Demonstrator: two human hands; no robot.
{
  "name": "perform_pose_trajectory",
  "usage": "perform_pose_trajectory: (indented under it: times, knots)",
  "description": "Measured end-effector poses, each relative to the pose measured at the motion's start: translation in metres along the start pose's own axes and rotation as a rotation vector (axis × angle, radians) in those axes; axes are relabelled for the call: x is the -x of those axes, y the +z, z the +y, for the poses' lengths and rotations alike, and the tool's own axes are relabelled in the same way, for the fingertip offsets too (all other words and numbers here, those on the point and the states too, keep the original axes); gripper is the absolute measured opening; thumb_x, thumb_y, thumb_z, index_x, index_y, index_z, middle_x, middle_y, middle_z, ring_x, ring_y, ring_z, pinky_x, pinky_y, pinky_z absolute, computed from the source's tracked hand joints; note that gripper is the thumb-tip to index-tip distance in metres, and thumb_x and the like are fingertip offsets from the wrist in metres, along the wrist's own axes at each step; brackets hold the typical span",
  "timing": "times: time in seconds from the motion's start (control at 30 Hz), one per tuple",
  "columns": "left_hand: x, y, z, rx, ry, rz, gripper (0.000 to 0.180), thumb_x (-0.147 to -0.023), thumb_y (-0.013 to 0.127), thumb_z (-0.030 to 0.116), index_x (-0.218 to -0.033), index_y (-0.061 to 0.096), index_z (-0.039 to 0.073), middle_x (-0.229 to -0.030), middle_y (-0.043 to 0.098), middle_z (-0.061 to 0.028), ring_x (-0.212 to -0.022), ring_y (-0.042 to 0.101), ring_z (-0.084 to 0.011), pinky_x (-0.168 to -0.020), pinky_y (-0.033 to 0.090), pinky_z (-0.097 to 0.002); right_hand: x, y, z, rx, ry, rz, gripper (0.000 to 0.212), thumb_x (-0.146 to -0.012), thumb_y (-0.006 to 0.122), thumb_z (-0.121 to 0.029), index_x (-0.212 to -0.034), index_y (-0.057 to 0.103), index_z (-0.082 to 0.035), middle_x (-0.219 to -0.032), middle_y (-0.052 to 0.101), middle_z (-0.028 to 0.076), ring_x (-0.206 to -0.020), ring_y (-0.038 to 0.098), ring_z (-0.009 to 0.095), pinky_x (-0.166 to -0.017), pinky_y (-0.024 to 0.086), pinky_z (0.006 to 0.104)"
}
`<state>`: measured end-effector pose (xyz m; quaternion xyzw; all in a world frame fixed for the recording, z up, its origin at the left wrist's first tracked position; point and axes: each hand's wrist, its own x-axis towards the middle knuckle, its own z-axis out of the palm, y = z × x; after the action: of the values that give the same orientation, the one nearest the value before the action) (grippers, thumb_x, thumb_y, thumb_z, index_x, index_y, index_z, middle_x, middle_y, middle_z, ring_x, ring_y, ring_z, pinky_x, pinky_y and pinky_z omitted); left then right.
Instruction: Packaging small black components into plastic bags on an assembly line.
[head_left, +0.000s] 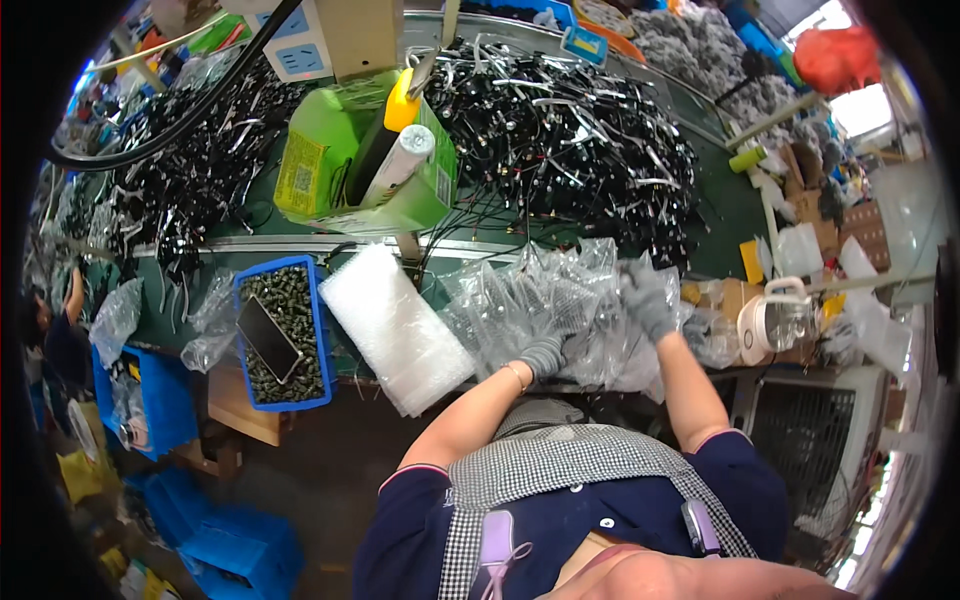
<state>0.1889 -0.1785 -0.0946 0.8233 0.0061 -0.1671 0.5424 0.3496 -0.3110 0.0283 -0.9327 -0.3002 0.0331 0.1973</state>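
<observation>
Clear plastic bags (585,315) lie in a crinkled, overlapping heap at the table's near edge. My left hand (543,356), in a grey knit glove, is closed at the heap's lower edge, its fingers curled on the plastic. At the heap's right side, my gloved right hand (650,305) grips the film, with its fingertips partly lost among the shiny folds. Left of the bags is a white bubble-wrap stack (395,330). What the bags contain, if anything, I cannot make out.
A blue tray (322,330) holds small dark parts, with a dark flat device (268,340) on top. Behind it stands a green box (320,120) with a yellow-handled tool (401,100). Black cables (570,140) pile up at the back. A clear jug (788,320) stands right.
</observation>
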Motion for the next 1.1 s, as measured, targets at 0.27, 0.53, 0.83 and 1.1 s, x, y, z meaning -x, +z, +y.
perform_pose_trajectory:
  times: [0.27, 0.53, 0.83, 1.1]
  knots:
    - [0.052, -0.055, 0.034, 0.339, -0.215, -0.035, 0.053, -0.083, 0.062, 0.029, -0.129, 0.044, 0.01, -0.105, 0.059, -0.0178, -0.096, 0.057, -0.0318, -0.086, 0.044, -0.0382, -0.201, 0.07, 0.224, 0.271, 0.171, -0.313, 0.042, -0.077, 0.057, -0.011, -0.118, 0.053, -0.009, -0.1, 0.063, 0.015, -0.094, 0.059, 0.028, -0.082, 0.047, 0.0365]
    - [0.157, -0.053, 0.004, 1.216, -0.209, 0.337, 0.037, -0.087, 0.059, 0.011, -0.123, 0.049, 0.007, -0.082, 0.053, 0.0036, -0.068, 0.047, -0.0041, -0.061, 0.042, -0.0205, -0.223, 0.14, 0.082, -1.024, 0.827, -0.61, 0.025, -0.078, 0.057, -0.024, -0.1, 0.06, -0.01, -0.088, 0.064, 0.008, -0.076, 0.062, 0.026, -0.065, 0.05, 0.047]
    - [0.119, -0.051, 0.016, 0.911, -0.125, 0.238, 0.036, -0.086, 0.061, 0.015, -0.119, 0.052, 0.003, -0.085, 0.054, 0.0017, -0.072, 0.048, -0.0056, -0.062, 0.043, -0.0209, -0.211, 0.174, 0.019, -1.125, 0.794, -0.146, 0.013, -0.08, 0.055, -0.02, -0.085, 0.061, -0.009, -0.077, 0.064, 0.008, -0.062, 0.06, 0.026, -0.059, 0.052, 0.0417]
    - [0.077, -0.076, 0.057, 0.606, 0.05, 0.114, 0.04, -0.087, 0.06, 0.017, -0.122, 0.05, 0.002, -0.107, 0.06, -0.0101, -0.101, 0.055, -0.0175, -0.089, 0.044, -0.0315, -0.173, 0.072, -0.084, -1.286, 0.423, -1.14, 0.047, -0.079, 0.064, -0.013, -0.122, 0.047, -0.003, -0.08, 0.06, 0.004, -0.066, 0.057, 0.019, -0.064, 0.051, 0.0306]
